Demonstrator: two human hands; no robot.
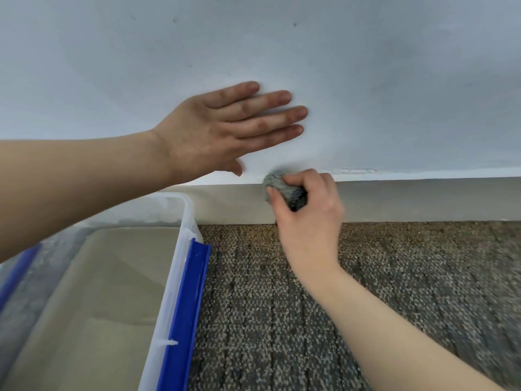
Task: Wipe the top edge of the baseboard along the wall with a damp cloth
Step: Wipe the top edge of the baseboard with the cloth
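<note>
A beige baseboard (423, 198) runs along the foot of a white wall (366, 80), above a speckled carpet. My right hand (307, 213) grips a bunched grey-green cloth (279, 187) and presses it on the baseboard's top edge near the middle of the view. My left hand (222, 128) lies flat on the wall just above and to the left of the cloth, fingers stretched out, holding nothing.
A clear plastic tub (180, 249) with a blue handle clip (189, 306) stands on the carpet (394, 277) at the lower left, close to the baseboard. The tub's inside looks pale and murky. The baseboard continues to the right.
</note>
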